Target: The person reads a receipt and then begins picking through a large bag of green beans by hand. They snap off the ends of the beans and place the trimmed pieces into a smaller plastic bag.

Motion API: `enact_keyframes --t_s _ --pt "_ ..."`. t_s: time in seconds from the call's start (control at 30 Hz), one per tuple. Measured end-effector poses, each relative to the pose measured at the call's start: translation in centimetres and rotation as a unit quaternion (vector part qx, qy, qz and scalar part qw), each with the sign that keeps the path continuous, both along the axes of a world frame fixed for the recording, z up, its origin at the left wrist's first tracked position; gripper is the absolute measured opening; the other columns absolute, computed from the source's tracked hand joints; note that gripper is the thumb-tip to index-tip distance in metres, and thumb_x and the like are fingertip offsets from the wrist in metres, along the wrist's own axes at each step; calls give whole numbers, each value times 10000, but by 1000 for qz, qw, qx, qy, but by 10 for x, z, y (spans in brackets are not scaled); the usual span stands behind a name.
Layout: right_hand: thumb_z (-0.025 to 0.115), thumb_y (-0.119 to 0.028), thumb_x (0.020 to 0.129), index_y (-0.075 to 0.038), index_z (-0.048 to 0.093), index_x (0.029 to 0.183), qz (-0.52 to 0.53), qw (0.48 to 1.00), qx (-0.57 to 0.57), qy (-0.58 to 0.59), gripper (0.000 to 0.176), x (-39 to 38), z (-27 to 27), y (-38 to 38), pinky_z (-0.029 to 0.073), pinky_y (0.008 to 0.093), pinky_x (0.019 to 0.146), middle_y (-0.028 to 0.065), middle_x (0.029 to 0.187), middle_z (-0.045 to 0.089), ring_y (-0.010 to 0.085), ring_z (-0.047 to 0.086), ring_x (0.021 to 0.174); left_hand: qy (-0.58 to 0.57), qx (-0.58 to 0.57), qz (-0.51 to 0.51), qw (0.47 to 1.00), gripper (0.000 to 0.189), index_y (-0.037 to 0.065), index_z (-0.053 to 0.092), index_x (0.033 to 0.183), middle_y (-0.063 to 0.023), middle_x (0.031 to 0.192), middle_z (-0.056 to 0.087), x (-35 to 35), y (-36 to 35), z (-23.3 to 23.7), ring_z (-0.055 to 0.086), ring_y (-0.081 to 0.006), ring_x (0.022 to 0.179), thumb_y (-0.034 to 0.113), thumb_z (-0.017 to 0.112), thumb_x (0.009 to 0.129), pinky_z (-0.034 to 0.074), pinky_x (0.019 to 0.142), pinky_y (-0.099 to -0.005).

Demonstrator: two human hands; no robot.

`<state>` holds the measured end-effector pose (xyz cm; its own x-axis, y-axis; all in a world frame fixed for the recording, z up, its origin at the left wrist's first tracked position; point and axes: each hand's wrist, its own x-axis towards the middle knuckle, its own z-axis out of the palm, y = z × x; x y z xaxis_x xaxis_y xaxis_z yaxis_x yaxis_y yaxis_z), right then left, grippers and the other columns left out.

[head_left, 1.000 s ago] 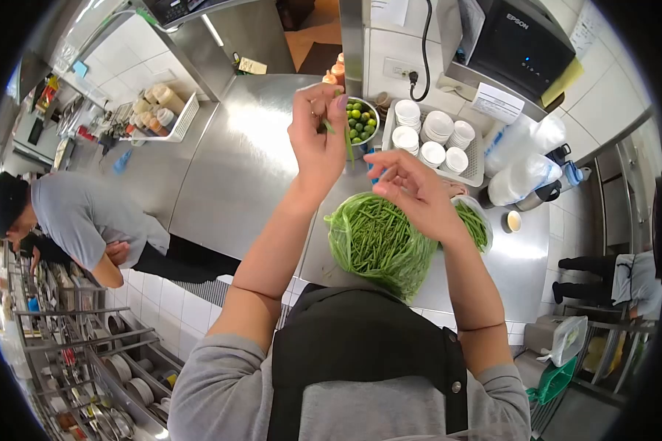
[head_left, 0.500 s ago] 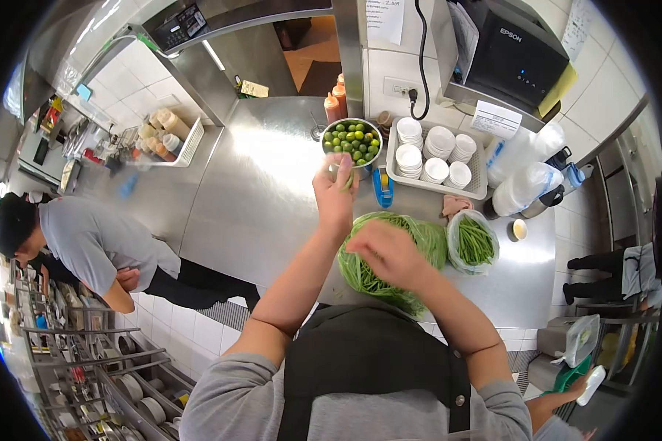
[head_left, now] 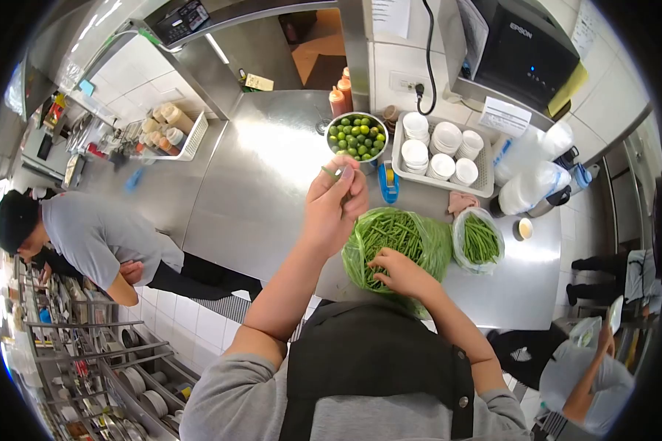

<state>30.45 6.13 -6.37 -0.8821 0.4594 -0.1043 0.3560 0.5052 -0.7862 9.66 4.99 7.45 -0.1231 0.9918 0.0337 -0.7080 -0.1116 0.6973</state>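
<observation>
Counter of brushed stainless steel (head_left: 257, 169): bears every item below. Positions are given from the large clear plastic bag.

Large clear plastic bag (head_left: 428, 253): mouth open, packed with long green beans (head_left: 390, 231), lying at the counter's near edge. The right hand (head_left: 393, 270) rests in the bag's mouth with its fingers bent down among the beans. Whether they close on any cannot be told. Handling note, as a judgement: draw one bean out lengthwise and do not rake, so the pile does not spill over the lip.

White plastic tray (head_left: 396, 151): beyond the bag. Contents: stacks of small round white dishes (head_left: 441, 140).

Small clear plastic bag (head_left: 457, 242): just beside the large bag, on its right. Contents: a lesser lot of green beans, held apart from the main pile.

Round steel bowl (head_left: 327, 138): beyond the large bag, to its left. Contents: heaped green limes (head_left: 357, 136).

Left hand (head_left: 335, 209): raised to the left of the large bag and just short of the bowl. Thumb and fingertips are pinched tight on the single green bean.

Single green bean (head_left: 331, 171): only a short stub shows above the pinch. Handling note, as a judgement: a grip close to the tip should give a clean snap. Work is best kept over bare counter, so that trimmings fall clear of the limes and of both bags.
</observation>
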Motion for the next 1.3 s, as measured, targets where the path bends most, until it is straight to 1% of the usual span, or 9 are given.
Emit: enact_keyframes --t_s 0.17,0.23,0.33,0.4,0.43,0.5,0.9,1.13,1.3 --pt "687 -126 867 -20 666 1105 2 999 -17 -27 261 -4 -3 1 497 435 891 166 1045 598 359 612 996 249 279 -32 927 88 26 590 962 -53 776 564 35 -74 108 535 -148 605 110 565 974 406 542 -245" --pt "684 -134 871 -23 665 1108 17 999 -15 -43 263 -4 -4 -4 497 436 892 164 1043 601 357 612 999 177 472 -137 853 52 35 598 942 -42 615 457 48 -65 145 424 -133 459 28 643 917 302 422 -273" --pt "682 -145 873 -24 664 1111 23 998 -19 -47 267 -2 -5 -7 496 432 891 164 1045 604 354 613 1003 90 603 -405 681 457 81 447 1302 -94 880 584 46 -29 143 603 -213 676 80 686 913 478 565 -248" --pt "682 -148 873 -24 665 1108 19 999 -24 -34 266 1 -6 -8 496 427 889 164 1045 607 351 614 1004 102 589 -316 737 449 67 451 1284 -117 947 657 56 -44 102 658 -228 701 85 655 884 522 572 -248" --pt "681 -148 872 -24 667 1103 15 999 -25 -24 263 2 -7 -5 496 424 888 164 1043 609 350 614 1004 137 533 -110 828 254 33 534 1080 -112 842 640 74 -94 60 596 -200 582 45 623 843 451 478 -268" --pt "680 -147 870 -24 670 1093 4 1000 -25 -6 254 4 -8 1 495 419 886 162 1037 613 347 615 1003 171 492 47 852 69 4 616 837 -103 711 615 79 -111 58 518 -166 444 7 599 771 366 371 -294" --pt "684 -162 868 -37 669 1074 -50 999 -16 -2 241 8 12 26 478 439 916 154 1051 627 352 601 1045 14 521 -266 811 209 -29 582 981 -55 542 434 74 -56 126 360 -118 387 -82 715 830 217 355 -293" --pt "686 -167 859 -38 678 1068 -79 997 10 11 246 15 7 37 479 431 909 154 1059 629 350 602 1041 -90 492 -260 826 376 -51 479 1145 -66 545 418 94 -55 108 344 -109 412 -85 691 835 211 361 -286" --pt "692 -189 851 -35 684 1062 -92 996 8 -2 262 25 7 50 469 429 935 163 1052 632 347 604 1038 210 453 -324 803 316 6 609 1022 -72 728 582 61 -44 83 591 -199 607 200 761 824 415 479 -290"
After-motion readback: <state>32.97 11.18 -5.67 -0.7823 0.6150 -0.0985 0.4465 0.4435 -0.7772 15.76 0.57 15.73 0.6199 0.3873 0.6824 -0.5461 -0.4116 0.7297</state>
